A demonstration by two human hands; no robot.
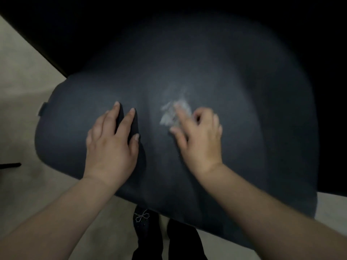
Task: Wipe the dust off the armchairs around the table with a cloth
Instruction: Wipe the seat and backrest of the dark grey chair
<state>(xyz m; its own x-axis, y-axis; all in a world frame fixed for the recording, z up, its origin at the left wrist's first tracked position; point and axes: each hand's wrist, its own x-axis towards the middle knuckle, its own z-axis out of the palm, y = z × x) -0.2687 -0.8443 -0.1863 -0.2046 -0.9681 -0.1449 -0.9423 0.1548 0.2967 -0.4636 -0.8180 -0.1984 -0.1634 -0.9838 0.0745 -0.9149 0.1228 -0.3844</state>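
A dark blue-grey armchair (pixel 234 109) fills most of the head view, seen from above its rounded back. My left hand (pixel 112 143) rests flat on the upholstery with its fingers spread. To its right, my right hand (pixel 199 136) holds a small pale grey cloth (pixel 171 114) against the fabric. The cloth pokes out past the fingertips. The right hand and cloth are blurred. A faint pale smear lies on the fabric just above the cloth.
Beige floor (pixel 22 109) shows to the left and below the chair. A black surface (pixel 56 25) fills the top of the view. My dark shoes (pixel 146 226) stand under the chair's near edge. A thin black chair leg (pixel 9 165) shows at the left edge.
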